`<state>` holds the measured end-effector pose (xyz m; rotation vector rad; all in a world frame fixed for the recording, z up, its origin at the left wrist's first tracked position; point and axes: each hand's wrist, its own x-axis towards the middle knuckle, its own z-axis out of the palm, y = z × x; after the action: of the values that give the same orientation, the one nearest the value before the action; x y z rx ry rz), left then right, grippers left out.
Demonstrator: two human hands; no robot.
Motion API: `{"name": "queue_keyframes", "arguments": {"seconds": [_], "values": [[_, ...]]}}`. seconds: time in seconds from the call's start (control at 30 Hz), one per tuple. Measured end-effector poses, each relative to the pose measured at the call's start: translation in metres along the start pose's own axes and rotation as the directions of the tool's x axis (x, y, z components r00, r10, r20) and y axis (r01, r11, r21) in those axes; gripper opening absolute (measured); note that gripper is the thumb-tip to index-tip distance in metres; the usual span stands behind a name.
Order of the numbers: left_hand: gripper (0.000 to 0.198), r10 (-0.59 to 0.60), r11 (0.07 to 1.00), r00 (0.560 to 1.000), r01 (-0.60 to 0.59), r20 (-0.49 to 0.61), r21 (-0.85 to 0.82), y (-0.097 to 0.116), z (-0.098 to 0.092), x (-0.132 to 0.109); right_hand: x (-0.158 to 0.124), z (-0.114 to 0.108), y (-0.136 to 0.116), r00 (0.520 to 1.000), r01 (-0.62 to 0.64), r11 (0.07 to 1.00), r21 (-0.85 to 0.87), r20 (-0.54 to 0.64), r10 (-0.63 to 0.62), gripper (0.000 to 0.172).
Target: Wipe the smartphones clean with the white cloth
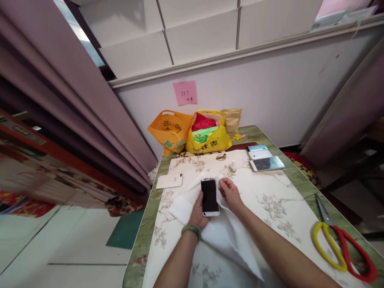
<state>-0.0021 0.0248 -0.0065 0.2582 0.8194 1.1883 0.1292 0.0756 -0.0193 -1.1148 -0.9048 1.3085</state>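
My left hand, with a green bangle at its wrist, is wrapped round the lower left of a white smartphone. The phone's dark screen faces up, and its top edge looks cracked. Under and around it spreads a white cloth. Close to the phone's upper right side, my right hand pinches the edge of that cloth between its fingers. A small clear bottle stands just beyond my right hand. Left of the phone lies a white phone-like panel.
Several phones lie at the table's right. Large scissors with yellow and red handles rest at the right edge. An orange bag, a yellow bag with coloured cloths and a brown paper pouch stand at the back against the wall.
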Motion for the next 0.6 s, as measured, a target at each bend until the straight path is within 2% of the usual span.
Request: {"name": "queue_keyframes", "arguments": {"seconds": [0.13, 0.4, 0.5, 0.6], "values": [[0.052, 0.131, 0.987, 0.991, -0.132, 0.009, 0.095, -0.003, 0.002, -0.003, 0.009, 0.011, 0.0, 0.998, 0.037, 0.999, -0.018, -0.049, -0.038, 0.039], [0.048, 0.147, 0.98, 0.989, -0.143, -0.02, 0.136, -0.005, 0.008, -0.003, 0.001, 0.013, 0.008, 0.992, 0.054, 0.985, -0.167, -0.101, -0.072, 0.04], [0.044, 0.176, 0.975, 0.981, -0.162, -0.08, 0.155, -0.009, 0.01, 0.001, -0.003, 0.009, 0.01, 0.99, 0.068, 0.971, -0.229, -0.107, -0.094, 0.04], [0.045, 0.247, 0.957, 0.953, -0.213, -0.175, 0.195, -0.012, 0.014, 0.008, -0.008, 0.007, 0.011, 0.99, 0.084, 0.955, -0.285, -0.087, -0.113, 0.038]]}}
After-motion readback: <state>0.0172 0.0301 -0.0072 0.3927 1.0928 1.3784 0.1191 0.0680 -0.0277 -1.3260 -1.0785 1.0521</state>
